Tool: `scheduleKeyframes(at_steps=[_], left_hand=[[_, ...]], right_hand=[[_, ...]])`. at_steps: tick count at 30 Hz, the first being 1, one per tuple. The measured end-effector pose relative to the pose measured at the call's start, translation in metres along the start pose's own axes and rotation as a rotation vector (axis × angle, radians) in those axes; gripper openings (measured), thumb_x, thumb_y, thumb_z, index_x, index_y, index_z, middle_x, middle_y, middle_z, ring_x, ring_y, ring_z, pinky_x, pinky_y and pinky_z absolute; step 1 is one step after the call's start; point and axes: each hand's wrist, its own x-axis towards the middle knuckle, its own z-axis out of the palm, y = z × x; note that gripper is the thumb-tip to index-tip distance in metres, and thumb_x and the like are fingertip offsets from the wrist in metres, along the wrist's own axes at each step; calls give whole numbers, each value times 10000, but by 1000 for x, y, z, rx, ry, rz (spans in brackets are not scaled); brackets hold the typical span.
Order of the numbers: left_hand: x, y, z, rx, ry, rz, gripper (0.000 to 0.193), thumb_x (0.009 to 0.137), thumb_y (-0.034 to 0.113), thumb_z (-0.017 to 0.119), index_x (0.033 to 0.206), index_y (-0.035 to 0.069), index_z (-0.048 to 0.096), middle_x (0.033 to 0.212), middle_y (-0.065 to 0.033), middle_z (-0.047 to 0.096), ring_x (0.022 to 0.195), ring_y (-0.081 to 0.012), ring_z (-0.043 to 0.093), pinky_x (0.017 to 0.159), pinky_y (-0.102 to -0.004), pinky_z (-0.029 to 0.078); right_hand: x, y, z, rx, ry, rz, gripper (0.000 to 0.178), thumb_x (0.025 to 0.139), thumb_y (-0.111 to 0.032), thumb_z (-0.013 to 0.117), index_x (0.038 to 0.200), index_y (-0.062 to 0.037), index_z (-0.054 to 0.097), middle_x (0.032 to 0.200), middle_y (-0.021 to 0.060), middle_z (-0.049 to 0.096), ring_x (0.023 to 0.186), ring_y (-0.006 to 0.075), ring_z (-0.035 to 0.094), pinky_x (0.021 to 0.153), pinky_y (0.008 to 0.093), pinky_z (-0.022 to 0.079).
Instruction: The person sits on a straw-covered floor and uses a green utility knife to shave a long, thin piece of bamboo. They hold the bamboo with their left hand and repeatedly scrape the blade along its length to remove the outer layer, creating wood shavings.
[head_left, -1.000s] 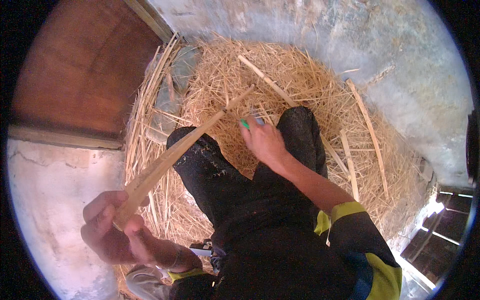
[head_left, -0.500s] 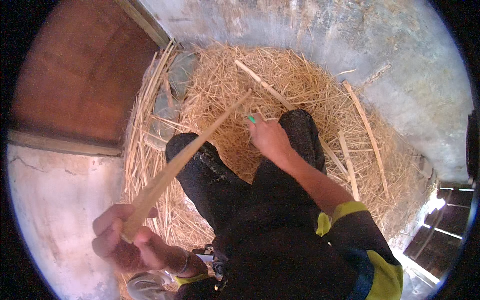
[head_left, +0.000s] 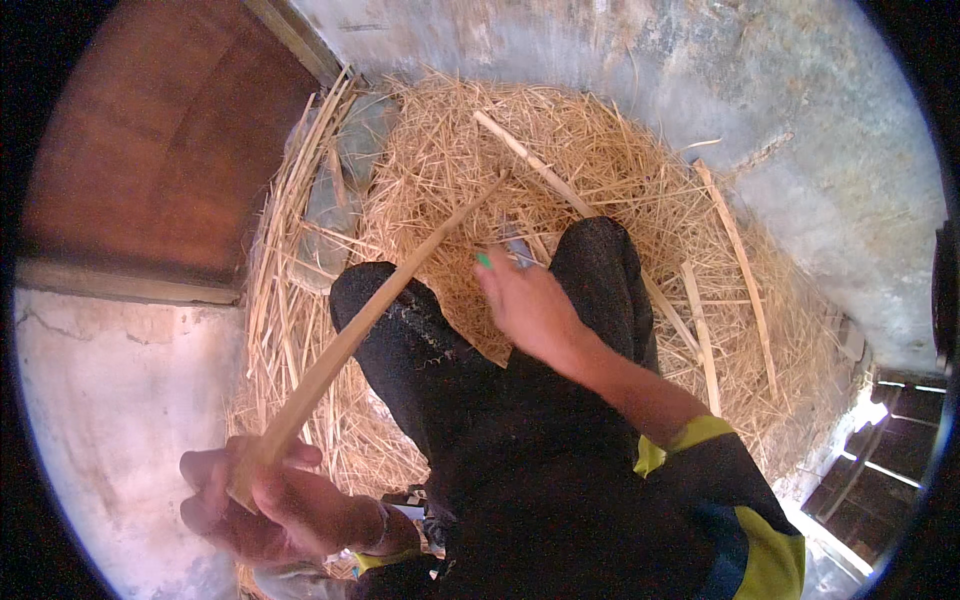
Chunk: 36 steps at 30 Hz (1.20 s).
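Observation:
My left hand (head_left: 265, 495), at the lower left, is closed round the near end of a long pale bamboo strip (head_left: 350, 335). The strip slants up and away across my left knee, its thin far end over the straw. Between my knees, my right hand (head_left: 530, 305) is closed on what looks like a knife, a short grey blade (head_left: 517, 247) blurred by motion. A bit of green (head_left: 484, 259) shows at its fingers; whether it belongs to the handle cannot be made out. The blade is to the right of the strip, apart from it.
Straw-like shavings (head_left: 440, 130) heap round my legs. Loose strips lie at the right, one long strip (head_left: 735, 265) near the grey wall (head_left: 800, 120). A bundle of thin strips (head_left: 280, 270) lies at the left, beside a brown panel (head_left: 150, 150).
My right hand has drawn slightly back toward me and left, turning so the grey blade shows. My left hand and the bamboo strip have dipped a little toward me.

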Motion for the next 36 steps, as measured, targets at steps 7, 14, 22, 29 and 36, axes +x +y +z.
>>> scheduleKeyframes(at_steps=[7, 14, 22, 29, 36], left_hand=[[-1, 1, 7, 108, 129, -45, 358, 848, 294, 597, 873, 7, 384, 672, -113, 394, 390, -155, 405, 288, -229, 316], [1, 2, 1, -18, 123, -77, 179, 818, 103, 627, 803, 66, 453, 651, -45, 441, 456, -98, 361, 342, -199, 283], [2, 7, 5, -23, 183, -181, 194, 816, 80, 645, 784, 52, 455, 656, -69, 495, 458, -113, 408, 347, -204, 297], [10, 2, 10, -7, 206, -180, 184, 825, 84, 639, 802, 55, 458, 679, -77, 521, 467, -109, 416, 356, -208, 306], [7, 5, 8, 20, 139, -196, 181, 833, 81, 601, 829, 35, 426, 667, -83, 445, 476, -120, 443, 342, -204, 325]], right_hand=[[-4, -13, 7, -93, -142, 179, 200, 906, -189, 471, 980, -5, 445, 639, 256, 554, 663, 437, 569, 563, 503, 457], [-17, -53, 2, 101, -81, -102, 207, 905, -204, 467, 988, -16, 450, 595, 246, 544, 603, 440, 566, 548, 526, 448], [-10, -33, 10, -2, -86, -75, 243, 914, -227, 431, 1061, -34, 449, 597, 212, 569, 580, 451, 560, 528, 511, 469], [12, -4, 12, -45, -21, 110, 259, 912, -221, 432, 1074, -20, 453, 625, 243, 570, 609, 450, 565, 559, 515, 460], [1, 37, 47, -133, -17, -70, 216, 909, -206, 457, 1002, -13, 487, 634, 225, 563, 620, 432, 570, 559, 492, 458]])
